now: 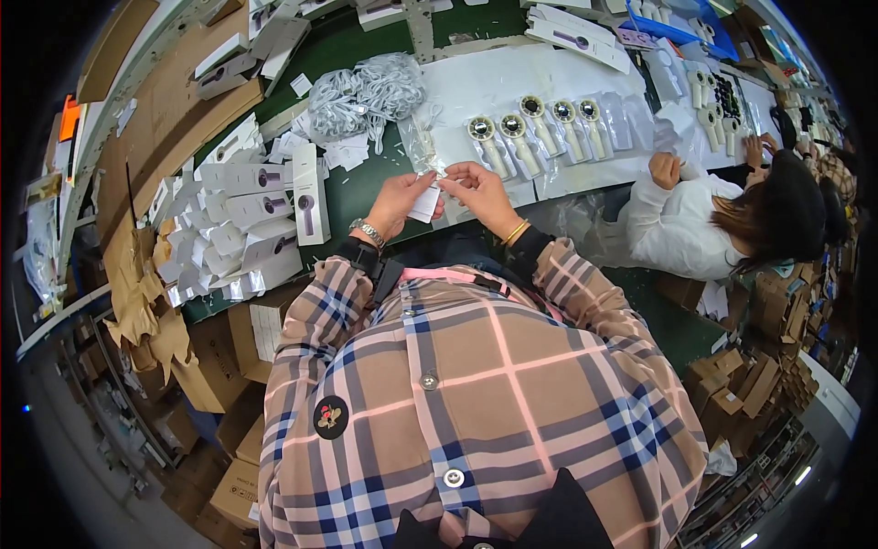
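My left hand (pixel 400 205) is closed around a small white folded paper slip (pixel 423 205), which hangs below its fingers. Opposite it, my right hand (pixel 485 196) pinches at the end of a crumpled clear plastic bag (pixel 418 149), with its fingertips almost touching the left ones. The bag stretches away from me over the table's edge of white sheeting. A heap of grey-white coiled cables (pixel 368 91) lies just beyond my left hand. To the right of my hands stand several white handheld fans (pixel 514 128) with round dark-and-gold heads, in a row.
White product boxes (pixel 240 210) are piled at the left, one box (pixel 309 197) upright beside my left forearm. More flat boxes (pixel 576 38) lie at the back. A co-worker in a white top (pixel 681 229) sits close on my right. A blue bin (pixel 690 26) stands far right.
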`<state>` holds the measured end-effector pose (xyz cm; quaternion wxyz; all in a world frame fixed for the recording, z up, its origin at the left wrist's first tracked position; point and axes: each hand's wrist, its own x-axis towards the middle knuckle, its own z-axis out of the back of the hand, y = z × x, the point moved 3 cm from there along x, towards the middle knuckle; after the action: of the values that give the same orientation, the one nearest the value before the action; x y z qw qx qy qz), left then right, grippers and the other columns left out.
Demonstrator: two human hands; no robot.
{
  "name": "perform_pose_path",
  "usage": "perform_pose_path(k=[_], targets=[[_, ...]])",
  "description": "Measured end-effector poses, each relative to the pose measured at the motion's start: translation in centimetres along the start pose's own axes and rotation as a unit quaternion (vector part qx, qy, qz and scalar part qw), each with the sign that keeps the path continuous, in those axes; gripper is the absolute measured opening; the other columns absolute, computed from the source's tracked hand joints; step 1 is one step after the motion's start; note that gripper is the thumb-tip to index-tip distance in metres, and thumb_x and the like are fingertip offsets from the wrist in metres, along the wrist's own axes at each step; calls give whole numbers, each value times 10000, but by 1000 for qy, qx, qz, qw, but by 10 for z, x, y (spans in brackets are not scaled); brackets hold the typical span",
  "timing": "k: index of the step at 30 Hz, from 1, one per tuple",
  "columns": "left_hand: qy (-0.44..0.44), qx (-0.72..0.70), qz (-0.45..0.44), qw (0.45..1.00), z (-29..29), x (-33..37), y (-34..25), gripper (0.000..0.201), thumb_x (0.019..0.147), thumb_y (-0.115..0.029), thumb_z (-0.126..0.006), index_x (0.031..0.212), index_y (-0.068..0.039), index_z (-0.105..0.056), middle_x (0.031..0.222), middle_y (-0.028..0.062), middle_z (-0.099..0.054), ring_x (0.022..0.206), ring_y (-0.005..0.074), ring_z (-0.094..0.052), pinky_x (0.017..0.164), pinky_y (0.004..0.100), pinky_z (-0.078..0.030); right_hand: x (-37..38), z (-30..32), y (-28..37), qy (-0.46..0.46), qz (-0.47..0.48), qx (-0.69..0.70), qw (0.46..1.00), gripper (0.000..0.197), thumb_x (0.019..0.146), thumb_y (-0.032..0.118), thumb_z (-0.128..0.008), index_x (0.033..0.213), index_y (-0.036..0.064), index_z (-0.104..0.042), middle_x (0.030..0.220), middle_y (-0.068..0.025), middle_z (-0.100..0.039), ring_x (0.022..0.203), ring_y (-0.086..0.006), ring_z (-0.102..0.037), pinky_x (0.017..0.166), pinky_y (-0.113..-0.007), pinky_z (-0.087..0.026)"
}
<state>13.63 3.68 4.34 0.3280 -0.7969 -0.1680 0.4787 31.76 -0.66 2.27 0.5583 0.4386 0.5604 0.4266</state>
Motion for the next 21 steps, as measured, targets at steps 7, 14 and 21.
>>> perform_pose_path(k=[7,14,21], targets=[[12,-46,38,998,-11,-6,-6,387,1052,-325,-630,1186,37,-628,923,125,-744,750,205,-750,717,338,-647,4,-4,1,-38,92,-45,994,236,924,164,-777,1079,-9,-735,960,-44,-748,779,-82,-658,703,-267,-531],[29,-5,17,999,-1,-3,-1,310,1054,-226,-623,1215,39,-616,1023,150,-744,862,219,-760,794,357,-645,1,-2,6,-24,-112,190,975,175,970,149,-728,1061,2,-699,937,-44,-718,829,-91,-667,720,-255,-556],[49,-86,1,995,-1,-7,0,263,1043,-141,-620,1220,53,-629,1063,163,-750,913,223,-760,839,361,-634,21,62,-16,-212,-16,-5,977,115,982,114,-684,1034,12,-693,876,-73,-709,793,-160,-697,681,-299,-560]])
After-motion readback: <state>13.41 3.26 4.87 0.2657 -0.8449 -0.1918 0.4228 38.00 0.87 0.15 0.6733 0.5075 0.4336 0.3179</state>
